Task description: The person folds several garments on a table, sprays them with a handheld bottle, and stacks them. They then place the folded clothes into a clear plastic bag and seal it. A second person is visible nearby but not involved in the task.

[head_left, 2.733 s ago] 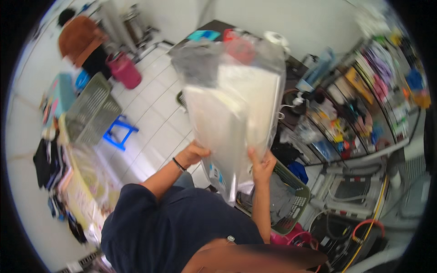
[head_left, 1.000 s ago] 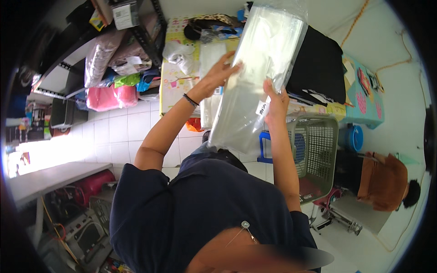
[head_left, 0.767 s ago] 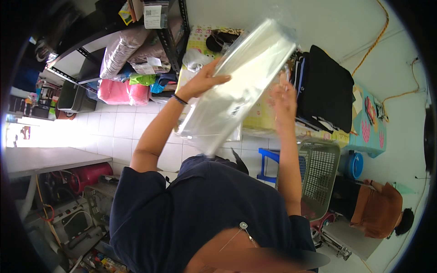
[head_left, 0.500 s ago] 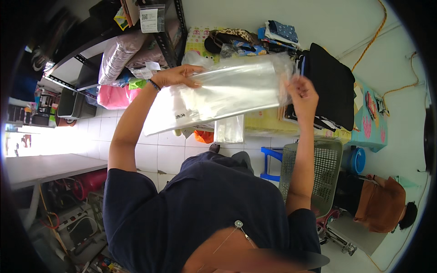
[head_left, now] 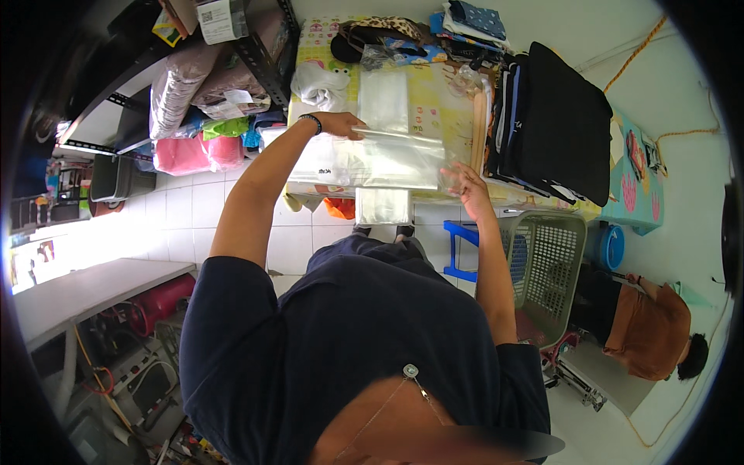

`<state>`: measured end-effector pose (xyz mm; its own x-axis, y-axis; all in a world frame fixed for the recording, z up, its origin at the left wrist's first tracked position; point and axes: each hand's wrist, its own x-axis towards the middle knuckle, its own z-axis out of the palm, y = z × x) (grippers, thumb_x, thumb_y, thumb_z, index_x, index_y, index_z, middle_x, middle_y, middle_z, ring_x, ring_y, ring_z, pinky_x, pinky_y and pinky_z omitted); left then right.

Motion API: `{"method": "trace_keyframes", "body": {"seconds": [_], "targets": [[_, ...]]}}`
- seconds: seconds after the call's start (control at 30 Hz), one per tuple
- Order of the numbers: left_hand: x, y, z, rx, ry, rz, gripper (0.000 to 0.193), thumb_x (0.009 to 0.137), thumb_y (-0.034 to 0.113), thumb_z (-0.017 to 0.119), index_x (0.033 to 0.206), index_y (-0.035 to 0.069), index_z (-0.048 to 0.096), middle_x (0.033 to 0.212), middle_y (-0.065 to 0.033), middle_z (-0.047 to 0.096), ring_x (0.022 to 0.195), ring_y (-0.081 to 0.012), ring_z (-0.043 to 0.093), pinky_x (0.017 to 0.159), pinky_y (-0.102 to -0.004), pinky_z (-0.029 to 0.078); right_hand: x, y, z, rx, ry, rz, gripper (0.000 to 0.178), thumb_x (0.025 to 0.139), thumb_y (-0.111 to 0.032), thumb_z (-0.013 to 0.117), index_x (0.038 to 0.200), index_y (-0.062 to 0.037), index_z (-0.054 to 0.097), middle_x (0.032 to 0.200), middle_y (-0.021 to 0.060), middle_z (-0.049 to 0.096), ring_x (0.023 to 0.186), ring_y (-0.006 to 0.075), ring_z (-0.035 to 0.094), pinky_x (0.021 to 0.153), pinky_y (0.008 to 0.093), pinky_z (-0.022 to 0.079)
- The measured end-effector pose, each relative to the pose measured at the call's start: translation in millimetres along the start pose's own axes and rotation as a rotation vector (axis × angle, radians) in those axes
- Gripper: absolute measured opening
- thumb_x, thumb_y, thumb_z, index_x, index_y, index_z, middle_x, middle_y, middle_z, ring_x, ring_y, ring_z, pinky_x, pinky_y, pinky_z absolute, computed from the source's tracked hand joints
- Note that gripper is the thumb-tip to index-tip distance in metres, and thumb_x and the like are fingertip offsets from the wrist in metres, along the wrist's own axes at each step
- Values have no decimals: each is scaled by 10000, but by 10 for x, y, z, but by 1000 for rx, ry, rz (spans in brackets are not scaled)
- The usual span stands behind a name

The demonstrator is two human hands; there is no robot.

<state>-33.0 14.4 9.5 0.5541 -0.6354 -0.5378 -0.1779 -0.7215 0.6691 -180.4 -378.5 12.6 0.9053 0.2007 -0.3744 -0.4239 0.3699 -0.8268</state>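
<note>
Through the head camera, I see a clear plastic pack (head_left: pixel 395 159) lying crosswise above the near part of the yellow-covered table (head_left: pixel 430 116), its long side running left to right; I cannot tell whether all of it rests there. A second clear pack (head_left: pixel 383 208) runs beneath it from front to back, its near end jutting past the table's near edge. My view shows the left hand (head_left: pixel 335 124) laid over the far edge of the upper pack, towards the table's left end, fingers pointing right; I cannot tell whether they squeeze the plastic. The right hand (head_left: pixel 471 190) is at the pack's right end, by the table's near edge, its fingers loosely spread but blurred, so I cannot tell whether they pinch any film. On the table's left part I see a white cloth (head_left: pixel 322 85), with a leopard-print item (head_left: pixel 395 29) behind it; a stack of black garments (head_left: pixel 564 116) fills the right part. Just in front of the table, towards its right end, stand a blue stool (head_left: pixel 459 252) and a grey-green basket (head_left: pixel 579 279). A black shelf (head_left: pixel 256 66) rises at the table's left, and well to its right is another person (head_left: pixel 647 329) in a rust-coloured top.
</note>
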Motion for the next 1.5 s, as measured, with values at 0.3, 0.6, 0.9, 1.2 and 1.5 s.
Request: {"method": "trace_keyframes", "body": {"seconds": [0.3, 0.6, 0.9, 1.2, 1.5], "targets": [[36, -76, 521, 151, 535, 35, 402, 888, 343, 683, 1227, 135, 634, 1194, -136, 658, 1109, -330, 603, 957, -419, 474, 626, 400, 60, -1007, 407, -393, 414, 661, -171, 918, 805, -40, 552, 717, 12, 643, 610, 88, 573, 567, 258, 474], [-19, 242, 946, 345, 888, -111, 592, 882, 498, 654, 1380, 219, 501, 1390, -178, 442, 1336, -392, 371, 1074, -651, 258, 688, 625, -138, -727, 600, -272, 203, 710, -19, 794, 892, -28, 704, 755, 78, 705, 659, 136, 641, 634, 278, 493], [11, 474, 1395, 349, 810, -156, 903, 861, 713, 526, 1573, 272, 189, 1608, -274, -4, 1498, -423, 16, 1123, -691, 20, 263, 364, -238, -648, 562, -356, 243, 755, -149, 819, 859, -3, 654, 675, 55, 599, 648, 137, 567, 603, 296, 448], [16, 382, 1406, 356, 773, -136, 917, 870, 731, 485, 1581, 256, 153, 1607, -279, -20, 1494, -442, 4, 1106, -713, 29, -1434, -1205, 747, -1483, 907, -895, 277, 846, 28, 613, 1119, -10, 640, 1125, 162, 672, 1036, 307, 660, 864, 408, 532], [-54, 1001, 1228, -659, 855, 153, 819, 939, 626, 487, 1577, 265, 122, 1587, -283, 98, 1457, -459, 166, 1100, -663, 223, -2002, -1548, 1093, -568, 1322, -1199, 213, 958, -111, 638, 1134, 4, 607, 996, 129, 694, 730, 120, 652, 569, 226, 558]]}}
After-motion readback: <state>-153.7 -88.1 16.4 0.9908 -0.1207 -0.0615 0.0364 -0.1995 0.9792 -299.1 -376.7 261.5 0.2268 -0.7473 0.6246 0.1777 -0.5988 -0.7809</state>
